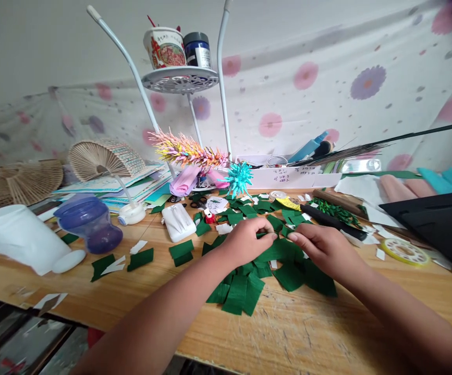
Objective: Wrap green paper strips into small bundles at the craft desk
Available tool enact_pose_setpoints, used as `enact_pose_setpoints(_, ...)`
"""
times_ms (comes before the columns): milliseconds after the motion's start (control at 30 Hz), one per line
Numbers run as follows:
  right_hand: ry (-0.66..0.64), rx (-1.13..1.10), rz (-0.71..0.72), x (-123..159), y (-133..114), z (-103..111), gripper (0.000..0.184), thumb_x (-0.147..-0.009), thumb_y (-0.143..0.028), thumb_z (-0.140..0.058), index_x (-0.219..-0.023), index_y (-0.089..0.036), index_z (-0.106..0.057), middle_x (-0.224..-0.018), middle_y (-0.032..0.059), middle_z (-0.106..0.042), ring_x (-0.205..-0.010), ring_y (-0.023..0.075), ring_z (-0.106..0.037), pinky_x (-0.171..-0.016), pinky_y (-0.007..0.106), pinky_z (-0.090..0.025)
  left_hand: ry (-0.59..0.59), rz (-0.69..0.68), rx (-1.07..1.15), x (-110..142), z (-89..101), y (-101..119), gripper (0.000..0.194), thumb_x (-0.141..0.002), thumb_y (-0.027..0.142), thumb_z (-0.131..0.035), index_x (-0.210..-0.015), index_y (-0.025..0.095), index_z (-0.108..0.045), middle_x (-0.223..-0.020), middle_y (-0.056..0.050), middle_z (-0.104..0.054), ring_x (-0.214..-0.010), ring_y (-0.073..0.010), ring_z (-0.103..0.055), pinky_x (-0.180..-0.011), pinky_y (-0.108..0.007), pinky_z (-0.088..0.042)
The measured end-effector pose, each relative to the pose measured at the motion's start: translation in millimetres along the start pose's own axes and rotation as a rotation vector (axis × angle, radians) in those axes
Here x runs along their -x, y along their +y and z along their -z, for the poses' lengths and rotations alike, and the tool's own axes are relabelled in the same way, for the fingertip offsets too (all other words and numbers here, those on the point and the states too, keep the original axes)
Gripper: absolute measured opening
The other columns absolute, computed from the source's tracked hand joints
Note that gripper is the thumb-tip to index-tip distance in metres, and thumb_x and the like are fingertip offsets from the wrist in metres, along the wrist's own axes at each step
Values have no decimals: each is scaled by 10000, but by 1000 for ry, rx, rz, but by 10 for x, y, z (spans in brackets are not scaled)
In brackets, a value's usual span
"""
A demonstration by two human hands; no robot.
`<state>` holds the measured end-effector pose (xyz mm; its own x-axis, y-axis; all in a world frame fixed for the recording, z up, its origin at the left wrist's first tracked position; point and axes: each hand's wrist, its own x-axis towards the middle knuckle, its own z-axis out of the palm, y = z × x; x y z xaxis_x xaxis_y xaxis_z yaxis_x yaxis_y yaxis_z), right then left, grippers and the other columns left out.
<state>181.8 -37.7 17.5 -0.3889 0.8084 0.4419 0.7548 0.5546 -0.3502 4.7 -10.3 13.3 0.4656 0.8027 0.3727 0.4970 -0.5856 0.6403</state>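
Both my hands meet over the wooden table, fingers closed in a pinch. Between them is a small piece of green crepe paper [285, 230]. My left hand [251, 240] grips its left side, and my right hand [319, 247] has the right side between thumb and finger. Beneath them lies a heap of dark green crepe paper pieces [235, 294], some overlapping. More green pieces [140, 259] lie loose to the left, with white paper scraps [138, 247] among them. The fingertips partly hide the held piece.
A white box [179, 222], a purple container [88, 224] and a white cup-like container [24, 237] stand left. Behind are a turquoise spiky pompom [240, 178] and a metal rack [181, 79]. At right lie a tape roll [405, 251] and a black panel [440, 224].
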Motion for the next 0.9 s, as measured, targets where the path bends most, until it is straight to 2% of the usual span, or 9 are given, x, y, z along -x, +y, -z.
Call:
enact_pose_setpoints(167, -10, -22, 57, -4, -29, -27, 304, -824, -371, -348, -587, -190, -405, -544, -2, -466, -531, 135, -449, -470, 220, -314, 7, 29, 4, 4, -10, 0, 144, -721, 272, -457, -666, 159, -529, -603, 26, -505, -567, -95, -443, -516, -197, -340)
enact_pose_setpoints(367, -89, -57, 8, -15, -65, -40, 228, -798, -347, -419, -637, -187, -441, -581, 2, -510, -549, 140, -461, -488, 225, -334, 2, 21, 11, 5, -22, 13, 150, -730, 268, -452, -661, 156, -524, -620, 21, -524, -592, -102, -467, -535, -198, -358)
enact_pose_setpoints(500, -92, -41, -12, -23, -69, -48, 169, -777, -310, -455, -659, -189, -468, -602, 4, -531, -561, 141, -475, -494, 222, -336, -5, 12, 6, 10, -22, 37, 143, -728, 254, -452, -680, 154, -543, -633, 15, -539, -598, -108, -474, -548, -206, -367)
enact_pose_setpoints(667, -88, 16, 12, -23, -56, -58, 203, -785, -328, -442, -647, -188, -492, -589, 8, -535, -560, 142, -485, -482, 216, -321, -40, -12, 18, 20, -8, 77, 148, -742, 233, -438, -703, 158, -560, -653, 9, -551, -622, -113, -486, -582, -210, -379)
enact_pose_setpoints(900, -82, -33, 76, -15, -37, -32, 321, -807, -388, -397, -577, -176, -471, -547, 11, -511, -540, 131, -468, -479, 209, -324, -69, -88, 42, 28, 33, 123, 156, -765, 195, -415, -747, 157, -566, -718, -13, -571, -692, -122, -513, -641, -223, -397)
